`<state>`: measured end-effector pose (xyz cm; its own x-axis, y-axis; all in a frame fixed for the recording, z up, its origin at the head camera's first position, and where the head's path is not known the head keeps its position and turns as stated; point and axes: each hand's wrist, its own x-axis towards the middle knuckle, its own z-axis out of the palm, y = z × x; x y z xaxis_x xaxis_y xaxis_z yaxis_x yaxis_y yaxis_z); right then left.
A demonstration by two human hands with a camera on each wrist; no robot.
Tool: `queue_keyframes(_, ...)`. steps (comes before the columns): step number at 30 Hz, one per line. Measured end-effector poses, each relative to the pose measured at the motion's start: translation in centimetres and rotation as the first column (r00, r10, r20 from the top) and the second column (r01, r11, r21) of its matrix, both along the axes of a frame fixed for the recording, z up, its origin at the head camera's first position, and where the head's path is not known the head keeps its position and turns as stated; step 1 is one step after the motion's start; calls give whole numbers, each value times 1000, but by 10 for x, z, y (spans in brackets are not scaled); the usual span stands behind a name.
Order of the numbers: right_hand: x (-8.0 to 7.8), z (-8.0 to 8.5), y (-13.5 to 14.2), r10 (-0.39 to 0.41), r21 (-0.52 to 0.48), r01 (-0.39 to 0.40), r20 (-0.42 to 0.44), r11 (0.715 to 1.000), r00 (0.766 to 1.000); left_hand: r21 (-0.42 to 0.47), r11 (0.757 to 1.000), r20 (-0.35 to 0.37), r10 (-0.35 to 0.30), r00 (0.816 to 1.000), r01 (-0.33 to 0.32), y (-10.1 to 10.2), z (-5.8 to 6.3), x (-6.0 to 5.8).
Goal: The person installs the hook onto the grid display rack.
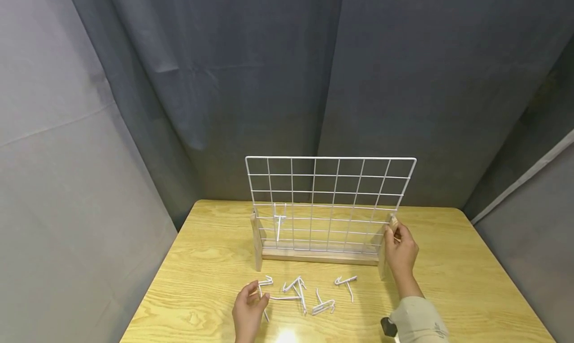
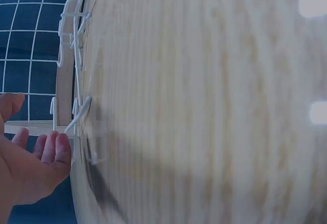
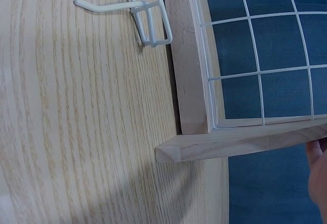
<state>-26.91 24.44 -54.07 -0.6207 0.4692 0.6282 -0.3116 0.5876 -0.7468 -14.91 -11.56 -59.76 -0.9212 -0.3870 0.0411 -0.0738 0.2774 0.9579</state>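
A white wire grid panel [image 1: 332, 191] stands upright in a wooden stand [image 1: 320, 257]. My right hand [image 1: 402, 248] grips the top of the stand's right side post [image 1: 382, 256], also seen as a wooden post [image 3: 245, 142] in the right wrist view. One white wire hook [image 1: 279, 227] hangs on the grid at lower left. My left hand [image 1: 248, 310] is low over the table, thumb spread from the curved fingers. Its fingertips are right by a loose white hook [image 1: 265, 281]; the left wrist view has that hook [image 2: 80, 112] beside the fingers [image 2: 62, 152].
More loose white hooks lie in front of the stand: a tangled pair [image 1: 298, 290], one [image 1: 324, 307] nearer me and one [image 1: 347, 281] to the right. The wooden table [image 1: 197, 263] ends at a dark curtain [image 1: 251, 93] behind; pale cloth [image 1: 58, 158] hangs at left.
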Motion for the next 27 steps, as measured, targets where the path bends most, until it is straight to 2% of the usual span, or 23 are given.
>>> queue_keyframes(8, 1, -3, 0, -18, 7, 18, 16, 1000, 1000, 60, 998, 90, 5, 996, -11, 0, -10, 2)
queue_keyframes(18, -1, -3, 1, -15, 1, 15, 10, 1000, 1000, 78, 997, 121, 9, 993, -19, 0, -15, -2)
queue_keyframes(27, -2, -3, 1, -4, -3, 4, 6, 1000, 1000, -1, 997, 124, 71, 990, -71, 1, -19, -9)
